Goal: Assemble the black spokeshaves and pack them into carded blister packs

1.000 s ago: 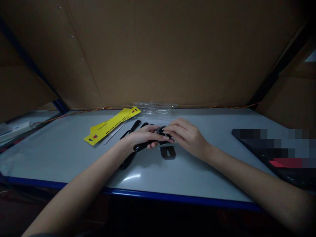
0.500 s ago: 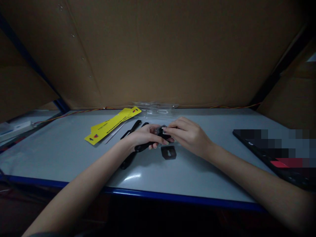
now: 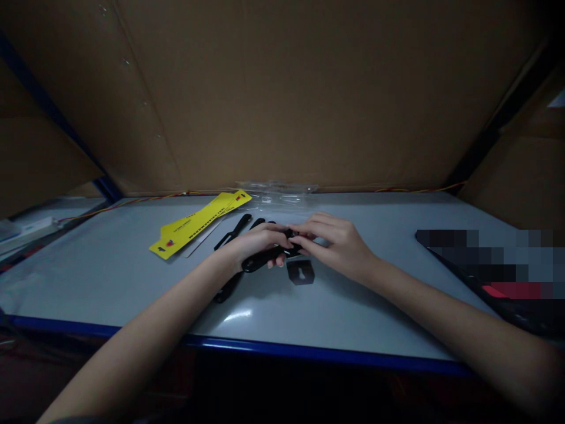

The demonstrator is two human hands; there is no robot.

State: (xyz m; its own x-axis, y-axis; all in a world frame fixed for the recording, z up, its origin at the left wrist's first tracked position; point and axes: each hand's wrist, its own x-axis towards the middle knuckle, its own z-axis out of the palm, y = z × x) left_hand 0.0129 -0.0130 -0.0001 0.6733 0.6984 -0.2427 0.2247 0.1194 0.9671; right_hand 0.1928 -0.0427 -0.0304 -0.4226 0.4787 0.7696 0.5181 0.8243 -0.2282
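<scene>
My left hand (image 3: 260,244) is closed around a long black plastic part (image 3: 265,259), whose end reaches toward my right hand (image 3: 329,241). The fingers of my right hand pinch that end, where a small dark piece (image 3: 291,234) is mostly hidden. Just below my hands, a dark plate with a keyhole slot (image 3: 301,272) lies flat on the table. Further black plastic pieces (image 3: 233,232) lie beyond my left hand, and another (image 3: 227,291) sticks out below my left wrist.
Two yellow printed card strips (image 3: 198,227) and a thin metal strip (image 3: 205,237) lie left of my hands. A clear plastic bag (image 3: 276,194) and orange wires (image 3: 424,189) run along the cardboard back wall. A pixelated dark device (image 3: 485,271) sits at right on the grey, blue-edged table (image 3: 110,282).
My hands have drawn closer together around the black part. The small dark piece has sunk further behind my fingers, and the black part now lies more level.
</scene>
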